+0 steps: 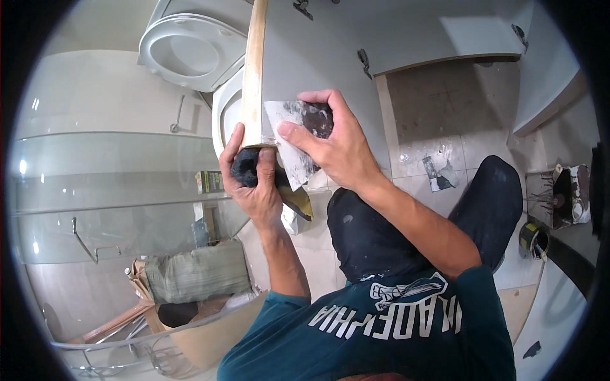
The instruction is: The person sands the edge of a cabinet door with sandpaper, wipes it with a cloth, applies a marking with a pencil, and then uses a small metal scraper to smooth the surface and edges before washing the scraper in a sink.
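My left hand (257, 190) is closed around a black, soft-looking roll (245, 166), just below the corner of a grey panel (305, 63). Its fingers reach up to the panel's pale wooden edge (255, 70). A yellow-and-black sheet (296, 202) hangs beside that hand; what holds it is hidden. With thumb and fingers, my right hand (333, 140) grips a stiff, sandpaper-like sheet (293, 149), dark brown and smeared white. This sheet lies over the panel's lower corner, close to my left fingertips.
Beyond the panel stands a white toilet (187, 54) with its lid up. Metal hinges (364, 63) dot the panel. On the floor lie a dark-and-white scrap (440, 174), a small can (534, 240) and a worn box (569, 193). A wrapped bundle (197, 273) rests at the left.
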Demonstrator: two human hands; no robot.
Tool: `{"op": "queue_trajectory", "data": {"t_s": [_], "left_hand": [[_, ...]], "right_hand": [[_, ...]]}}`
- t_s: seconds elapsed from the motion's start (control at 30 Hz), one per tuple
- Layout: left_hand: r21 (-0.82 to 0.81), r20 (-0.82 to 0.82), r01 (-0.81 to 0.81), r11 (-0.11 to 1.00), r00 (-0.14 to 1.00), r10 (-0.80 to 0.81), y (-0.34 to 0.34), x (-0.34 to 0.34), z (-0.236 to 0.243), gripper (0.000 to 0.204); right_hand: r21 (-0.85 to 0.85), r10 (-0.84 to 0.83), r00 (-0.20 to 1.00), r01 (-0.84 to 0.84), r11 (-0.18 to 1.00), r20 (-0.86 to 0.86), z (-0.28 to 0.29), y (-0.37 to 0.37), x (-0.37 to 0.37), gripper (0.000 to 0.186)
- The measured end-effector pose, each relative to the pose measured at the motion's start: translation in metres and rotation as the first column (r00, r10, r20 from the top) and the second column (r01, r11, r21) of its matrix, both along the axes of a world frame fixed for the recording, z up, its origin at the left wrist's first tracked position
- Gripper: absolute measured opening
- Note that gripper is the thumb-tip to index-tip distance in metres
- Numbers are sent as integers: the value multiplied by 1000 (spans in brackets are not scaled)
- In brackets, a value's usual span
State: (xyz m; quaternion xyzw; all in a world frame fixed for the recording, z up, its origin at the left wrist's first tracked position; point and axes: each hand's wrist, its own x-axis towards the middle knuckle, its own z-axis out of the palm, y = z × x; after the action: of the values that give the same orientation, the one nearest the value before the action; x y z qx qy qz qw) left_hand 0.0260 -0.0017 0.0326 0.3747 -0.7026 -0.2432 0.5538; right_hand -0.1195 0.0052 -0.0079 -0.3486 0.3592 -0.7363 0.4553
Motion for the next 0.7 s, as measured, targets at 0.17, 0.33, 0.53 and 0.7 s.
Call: {"op": "queue_trajectory", "data": {"t_s": [0.17,0.33,0.53,0.7], "left_hand": [[-20,27,20,1000,999,-19,1,-3,2,48],[-4,10,-11,1000,1000,11,-1,3,1,47],[-30,-9,12,999,1000,-12,1,-1,2,46],[-25,57,-1,1000,998,2,2,-7,4,45]], "right_hand": [[57,67,995,-71,996,69,-3,7,-4,61],[-19,39,999,-38,999,34,10,4,3,62],[-18,6,1000,-5,1000,25,8,1,1,61],[30,-3,996,0,1000,95,-14,0,2,62]]}}
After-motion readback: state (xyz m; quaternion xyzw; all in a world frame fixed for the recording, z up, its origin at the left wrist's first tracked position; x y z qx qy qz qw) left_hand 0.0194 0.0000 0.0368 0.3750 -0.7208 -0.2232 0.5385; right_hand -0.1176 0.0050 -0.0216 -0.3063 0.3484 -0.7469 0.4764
